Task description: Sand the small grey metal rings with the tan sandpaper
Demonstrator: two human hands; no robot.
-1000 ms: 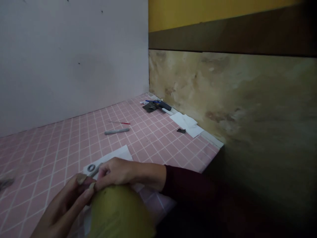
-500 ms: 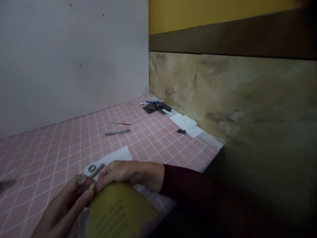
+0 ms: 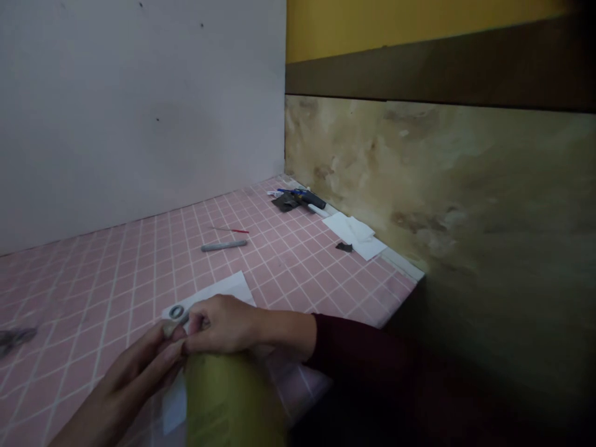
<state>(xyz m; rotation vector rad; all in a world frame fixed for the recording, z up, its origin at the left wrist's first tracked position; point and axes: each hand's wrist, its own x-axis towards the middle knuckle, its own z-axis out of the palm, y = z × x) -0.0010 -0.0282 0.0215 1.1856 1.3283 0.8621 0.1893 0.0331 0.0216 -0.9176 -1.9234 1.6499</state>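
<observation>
My left hand [image 3: 146,366] and my right hand [image 3: 226,326] meet at the fingertips above the near part of the tiled surface. From under my right hand hangs a curved yellow sheet of sandpaper [image 3: 228,397] with blurred print on its back; the fingers of that hand close on its upper edge. Thumb and forefinger of my left hand are pinched together beside it, and what lies between them is hidden. Just beyond the fingers, a grey ring [image 3: 176,311] rests on white paper [image 3: 233,285]. A short grey stick [image 3: 185,318] is mostly covered by my right hand.
Farther back lie a grey rod [image 3: 224,246] and a thin red-handled tool [image 3: 239,231]. Along the wall are a dark-handled tool [image 3: 311,198], white papers [image 3: 356,236] and a dark scrap [image 3: 344,247]. A blurred dark item [image 3: 16,338] sits at far left.
The yellow sandpaper now looks narrower and more curled. Both hands have shifted slightly to the right in view, and my right fingers cover more of the grey stick.
</observation>
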